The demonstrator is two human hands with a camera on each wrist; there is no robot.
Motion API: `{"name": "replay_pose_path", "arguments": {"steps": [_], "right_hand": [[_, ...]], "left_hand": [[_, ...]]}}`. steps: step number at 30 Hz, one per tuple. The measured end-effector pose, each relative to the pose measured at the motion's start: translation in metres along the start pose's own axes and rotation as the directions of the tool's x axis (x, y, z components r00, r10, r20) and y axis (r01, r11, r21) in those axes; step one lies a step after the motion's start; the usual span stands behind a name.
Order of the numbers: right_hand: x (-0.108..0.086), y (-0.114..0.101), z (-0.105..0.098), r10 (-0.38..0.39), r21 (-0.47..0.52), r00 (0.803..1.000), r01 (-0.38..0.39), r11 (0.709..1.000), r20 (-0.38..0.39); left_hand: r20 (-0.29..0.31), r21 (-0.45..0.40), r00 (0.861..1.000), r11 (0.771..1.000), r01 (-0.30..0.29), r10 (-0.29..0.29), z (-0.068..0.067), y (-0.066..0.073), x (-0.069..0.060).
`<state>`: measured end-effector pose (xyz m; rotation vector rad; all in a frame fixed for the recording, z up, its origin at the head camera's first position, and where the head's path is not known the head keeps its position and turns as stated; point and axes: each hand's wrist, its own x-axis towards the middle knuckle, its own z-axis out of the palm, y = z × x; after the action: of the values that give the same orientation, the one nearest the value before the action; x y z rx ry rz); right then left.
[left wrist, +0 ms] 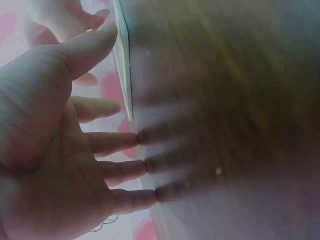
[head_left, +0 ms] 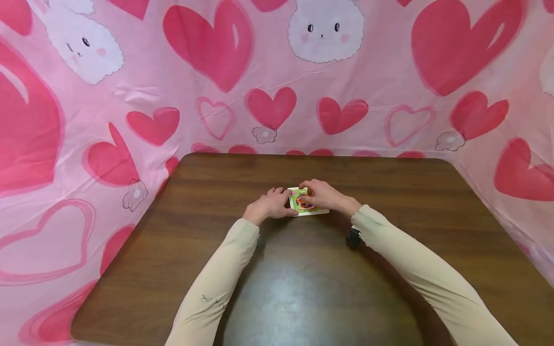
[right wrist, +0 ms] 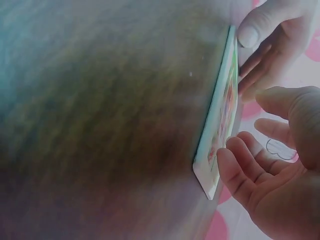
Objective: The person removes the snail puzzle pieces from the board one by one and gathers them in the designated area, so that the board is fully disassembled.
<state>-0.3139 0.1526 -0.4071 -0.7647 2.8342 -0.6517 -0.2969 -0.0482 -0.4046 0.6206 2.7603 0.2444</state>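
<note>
A flat, square card or thin board with a white border and a bright green, red and purple picture lies on the table. At its left edge rests my left hand, thumb on the near left corner, the other fingers spread with tips on the tabletop. My right hand is over the card's right part, fingers loosely bent. In the right wrist view the card shows its thin edge, and the right fingertips are at its surface. The left wrist view shows the left thumb against the card's edge.
The brown wooden table has rounded corners. Behind and beside it hangs a pink cloth with hearts and white animal faces. A dark band sits at the right wrist.
</note>
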Motion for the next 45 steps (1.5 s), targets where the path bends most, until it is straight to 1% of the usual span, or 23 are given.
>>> {"name": "replay_pose_path", "arguments": {"steps": [3, 5, 10, 15, 22, 27, 32, 37, 41, 45], "right_hand": [[0.001, 0.002, 0.0, 0.012, -0.017, 1.0, -0.011, 1.0, 0.003], [0.002, 0.003, -0.001, 0.021, -0.012, 1.0, -0.021, 1.0, 0.002], [0.007, 0.002, -0.002, -0.001, -0.003, 1.0, 0.001, 1.0, 0.004], [0.013, -0.002, 0.001, -0.009, -0.008, 1.0, 0.01, 1.0, 0.022], [0.018, -0.001, 0.007, 0.01, -0.032, 0.999, -0.009, 0.999, 0.039], [0.021, 0.001, 0.008, 0.029, -0.023, 0.997, -0.027, 0.999, 0.077], [0.025, -0.001, 0.006, 0.018, -0.019, 0.995, -0.016, 1.0, 0.102], [0.027, -0.002, 0.003, 0.002, -0.03, 0.994, 0.001, 1.0, 0.108], [0.026, -0.001, 0.002, 0.005, -0.029, 0.994, -0.002, 1.0, 0.109], [0.027, -0.002, 0.001, 0.012, -0.027, 0.993, -0.009, 1.0, 0.118]], "left_hand": [[0.012, -0.001, 1.0, 1.0, -0.008, 0.008, 0.0, 0.001, 0.001], [0.024, -0.001, 1.0, 1.0, -0.007, 0.007, 0.0, 0.003, 0.001], [0.036, 0.009, 0.999, 1.0, 0.027, -0.028, -0.002, 0.006, 0.001], [0.037, 0.02, 0.998, 0.998, 0.055, -0.056, -0.002, 0.005, 0.001], [0.037, 0.019, 0.998, 0.999, 0.049, -0.05, -0.004, 0.003, 0.0], [0.043, 0.014, 0.998, 0.999, 0.051, -0.051, -0.006, 0.003, -0.001], [0.053, 0.0, 0.997, 0.998, 0.057, -0.057, -0.008, 0.002, -0.001], [0.056, -0.002, 0.996, 0.998, 0.068, -0.068, -0.01, 0.001, 0.001], [0.062, 0.005, 0.996, 0.998, 0.067, -0.067, -0.011, 0.002, 0.002], [0.074, -0.009, 0.994, 0.997, 0.076, -0.076, -0.012, 0.0, 0.002]]}}
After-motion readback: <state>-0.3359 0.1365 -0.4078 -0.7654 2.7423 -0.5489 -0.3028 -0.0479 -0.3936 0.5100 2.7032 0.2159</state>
